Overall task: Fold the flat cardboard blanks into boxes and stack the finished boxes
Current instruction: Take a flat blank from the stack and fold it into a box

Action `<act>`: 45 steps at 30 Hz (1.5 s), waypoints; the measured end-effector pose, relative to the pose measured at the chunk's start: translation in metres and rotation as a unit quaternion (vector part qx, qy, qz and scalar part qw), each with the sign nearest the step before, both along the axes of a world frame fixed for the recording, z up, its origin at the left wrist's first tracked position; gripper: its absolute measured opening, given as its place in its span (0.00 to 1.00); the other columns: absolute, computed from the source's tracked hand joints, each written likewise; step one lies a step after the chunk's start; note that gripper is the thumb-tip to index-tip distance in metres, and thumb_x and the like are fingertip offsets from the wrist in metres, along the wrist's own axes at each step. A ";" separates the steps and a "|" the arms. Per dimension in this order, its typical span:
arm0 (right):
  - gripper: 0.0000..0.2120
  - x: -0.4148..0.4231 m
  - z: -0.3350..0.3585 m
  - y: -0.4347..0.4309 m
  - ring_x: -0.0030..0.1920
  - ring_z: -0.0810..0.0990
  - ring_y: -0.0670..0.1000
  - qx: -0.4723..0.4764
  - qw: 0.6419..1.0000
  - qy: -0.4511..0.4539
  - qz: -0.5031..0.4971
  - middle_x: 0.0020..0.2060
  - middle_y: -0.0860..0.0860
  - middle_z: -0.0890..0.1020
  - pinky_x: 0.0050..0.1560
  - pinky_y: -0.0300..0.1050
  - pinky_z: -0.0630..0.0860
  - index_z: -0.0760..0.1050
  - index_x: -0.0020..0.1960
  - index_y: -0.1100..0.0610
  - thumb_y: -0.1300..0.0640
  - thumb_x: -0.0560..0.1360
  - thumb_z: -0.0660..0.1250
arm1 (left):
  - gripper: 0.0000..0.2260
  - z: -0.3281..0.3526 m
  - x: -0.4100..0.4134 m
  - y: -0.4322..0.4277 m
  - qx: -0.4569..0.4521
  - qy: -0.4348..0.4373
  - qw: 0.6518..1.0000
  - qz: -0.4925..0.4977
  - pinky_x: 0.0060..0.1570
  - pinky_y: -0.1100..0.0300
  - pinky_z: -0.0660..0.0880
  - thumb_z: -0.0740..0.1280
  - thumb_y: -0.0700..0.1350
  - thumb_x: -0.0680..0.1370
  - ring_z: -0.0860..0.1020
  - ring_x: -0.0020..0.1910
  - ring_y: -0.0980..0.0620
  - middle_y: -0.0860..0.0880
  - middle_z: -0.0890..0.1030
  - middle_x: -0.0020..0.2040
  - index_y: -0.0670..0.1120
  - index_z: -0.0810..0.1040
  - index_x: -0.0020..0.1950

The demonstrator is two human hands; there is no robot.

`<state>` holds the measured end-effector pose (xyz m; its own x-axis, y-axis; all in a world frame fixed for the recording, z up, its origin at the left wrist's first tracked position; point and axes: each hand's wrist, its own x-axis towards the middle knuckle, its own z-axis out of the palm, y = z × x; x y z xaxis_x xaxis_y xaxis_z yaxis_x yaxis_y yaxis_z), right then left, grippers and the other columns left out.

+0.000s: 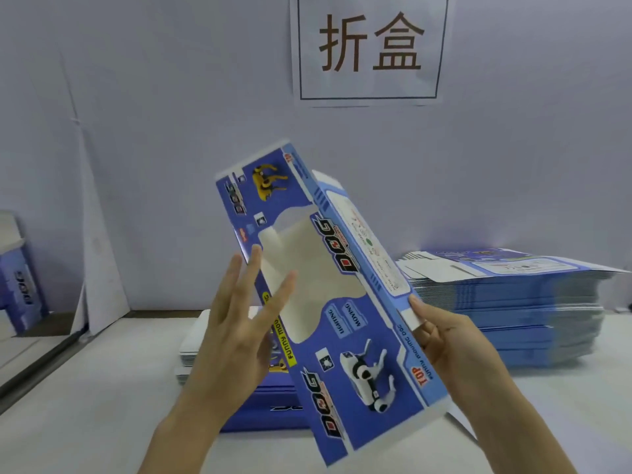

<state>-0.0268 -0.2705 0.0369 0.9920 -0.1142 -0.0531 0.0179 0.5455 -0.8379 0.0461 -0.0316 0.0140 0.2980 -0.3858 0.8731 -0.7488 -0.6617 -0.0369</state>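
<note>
A long blue cardboard box blank (342, 336) printed "DOG", with a cut-out window, hangs tilted in the air in front of me, partly opened into a sleeve. My left hand (236, 323) lies against its left side with straight, spread fingers. My right hand (441, 340) grips its right edge, thumb on the top face. A tall stack of flat blue blanks (513, 302) lies on the table to the right. A smaller pile of blanks (260, 401) sits on the table under the held box.
A white table (85, 405) runs below, with its left edge near a gap. A folded blue "DOG" box (24, 285) stands at the far left. A sign with two characters (371, 46) hangs on the pale wall behind.
</note>
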 end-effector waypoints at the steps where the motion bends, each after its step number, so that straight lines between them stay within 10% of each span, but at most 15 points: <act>1: 0.17 -0.001 0.000 0.001 0.31 0.85 0.55 -0.005 1.000 0.010 0.008 0.39 0.59 0.86 0.25 0.45 0.80 0.78 0.55 0.65 0.57 0.69 0.68 | 0.46 0.000 -0.001 0.000 0.020 0.006 1.000 0.009 0.60 0.37 0.70 0.79 0.28 0.59 0.54 0.74 0.38 0.40 0.59 0.75 0.48 0.65 0.71; 8: 0.18 0.001 0.001 -0.012 0.35 0.84 0.55 -0.194 0.979 0.006 -0.058 0.38 0.59 0.84 0.37 0.45 0.79 0.79 0.55 0.65 0.52 0.74 0.68 | 0.16 -0.004 0.004 0.004 0.010 -0.029 0.999 -0.014 0.65 0.33 0.61 0.71 0.51 0.74 0.71 0.65 0.38 0.46 0.82 0.56 0.41 0.82 0.56; 11: 0.12 0.008 0.002 -0.015 0.40 0.82 0.45 -0.259 0.959 -0.053 -0.107 0.44 0.54 0.81 0.46 0.41 0.75 0.75 0.63 0.57 0.58 0.80 0.63 | 0.10 -0.003 -0.007 -0.003 -0.063 0.090 0.985 -0.130 0.60 0.35 0.72 0.68 0.42 0.77 0.77 0.63 0.45 0.51 0.81 0.59 0.52 0.81 0.57; 15: 0.16 0.003 0.004 -0.011 0.53 0.80 0.37 -0.269 0.925 -0.223 -0.149 0.53 0.39 0.83 0.56 0.36 0.74 0.82 0.53 0.41 0.36 0.73 0.62 | 0.10 0.008 -0.021 -0.015 -0.257 0.240 0.918 -0.184 0.39 0.73 0.75 0.71 0.48 0.70 0.81 0.44 0.62 0.65 0.82 0.47 0.56 0.76 0.49; 20: 0.18 -0.010 0.007 -0.015 0.50 0.82 0.45 -0.237 0.900 -0.354 -0.088 0.49 0.46 0.84 0.48 0.35 0.77 0.82 0.57 0.45 0.49 0.68 0.70 | 0.19 0.016 -0.030 -0.022 -0.354 0.301 0.846 -0.261 0.36 0.68 0.78 0.67 0.59 0.65 0.82 0.43 0.59 0.61 0.83 0.45 0.53 0.73 0.52; 25: 0.15 -0.016 0.010 -0.011 0.36 0.83 0.44 -0.257 0.892 -0.355 -0.112 0.36 0.45 0.85 0.37 0.37 0.78 0.83 0.48 0.43 0.57 0.64 0.75 | 0.11 0.024 -0.034 -0.024 -0.421 0.332 0.789 -0.299 0.35 0.65 0.78 0.76 0.48 0.68 0.83 0.41 0.56 0.53 0.85 0.44 0.57 0.79 0.48; 30: 0.17 -0.011 0.005 0.010 0.51 0.85 0.55 -0.296 0.910 -0.289 -0.036 0.52 0.52 0.85 0.44 0.47 0.82 0.77 0.59 0.41 0.47 0.71 0.73 | 0.23 0.028 -0.048 -0.032 -0.432 0.404 0.727 -0.349 0.35 0.62 0.80 0.69 0.59 0.70 0.84 0.48 0.51 0.52 0.84 0.52 0.59 0.71 0.64; 34: 0.27 -0.010 0.003 0.025 0.61 0.80 0.48 -0.333 0.892 -0.305 -0.023 0.61 0.46 0.81 0.52 0.38 0.78 0.68 0.71 0.42 0.48 0.74 0.70 | 0.43 0.029 -0.054 -0.036 -0.343 0.464 0.737 -0.351 0.37 0.64 0.80 0.78 0.59 0.57 0.83 0.50 0.54 0.59 0.82 0.54 0.60 0.62 0.69; 38: 0.27 -0.013 0.005 0.023 0.64 0.76 0.39 -0.338 0.889 -0.307 -0.039 0.64 0.35 0.77 0.56 0.31 0.75 0.67 0.65 0.27 0.40 0.69 0.68 | 0.37 0.025 -0.049 -0.030 -0.339 0.508 0.711 -0.349 0.37 0.60 0.80 0.74 0.56 0.58 0.84 0.48 0.48 0.51 0.84 0.51 0.54 0.68 0.65; 45: 0.42 -0.018 0.007 0.010 0.56 0.75 0.27 -0.370 0.886 -0.278 -0.017 0.58 0.20 0.71 0.47 0.23 0.73 0.56 0.75 0.36 0.40 0.64 0.69 | 0.34 0.024 -0.046 -0.022 -0.373 0.526 0.675 -0.358 0.35 0.58 0.80 0.74 0.55 0.60 0.85 0.45 0.45 0.47 0.85 0.52 0.55 0.71 0.66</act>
<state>-0.0450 -0.2607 0.0440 0.8371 0.0567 0.5441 0.5456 -0.1585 -0.8229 0.0005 -0.0540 0.0384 0.8748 -0.3299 0.3548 -0.2391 0.3431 0.9084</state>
